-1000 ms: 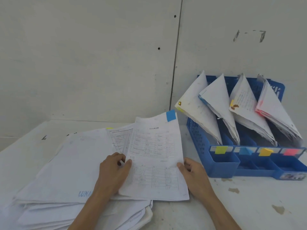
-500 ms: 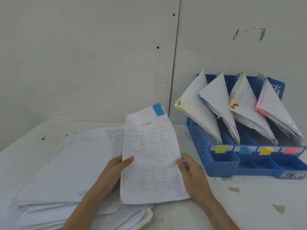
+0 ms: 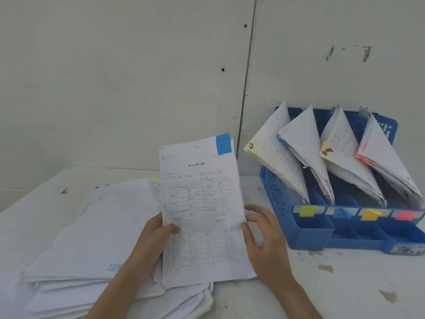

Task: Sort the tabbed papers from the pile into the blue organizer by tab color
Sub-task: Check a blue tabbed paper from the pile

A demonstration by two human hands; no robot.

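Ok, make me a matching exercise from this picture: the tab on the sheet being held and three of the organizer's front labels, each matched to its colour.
Things:
1. tab on the held sheet
2. leftmost organizer label
3. third organizer label from the left
4. rightmost organizer label

Colours:
A. pink
B. orange
C. blue
D. yellow-green

Pairs: 1-C, 2-D, 3-B, 4-A

1. I held the printed sheet (image 3: 202, 215), blue tab (image 3: 223, 143) at its top right corner, tilted up at lower centre, my left hand (image 3: 150, 240) pinching its left edge.
2. The pile (image 3: 92, 238) of white papers lay lower left.
3. The blue organizer (image 3: 308, 236) sat at right, four slots holding leaning papers.
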